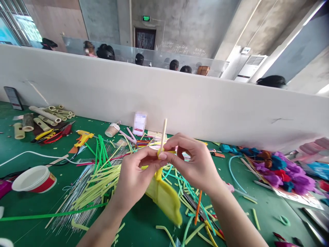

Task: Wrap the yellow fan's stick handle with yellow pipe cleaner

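Observation:
My left hand and my right hand meet at the centre, above the green table. Both have fingers pinched around a yellow fuzzy craft piece, at the spot where a pale wooden stick stands upright out of it. The piece's broad, wavy-edged part hangs below the fingers. Fingertips partly cover the joint between stick and yellow material. Light yellow-green fuzzy strips lie behind and left of my left hand. Beneath my right hand are scissors among cut strips.
A glue gun, red-handled pliers and bamboo pieces lie at left. A paper bowl stands nearer. Purple, red and blue fuzzy pieces are heaped at right. A propped phone leans on the white partition; people's heads show beyond.

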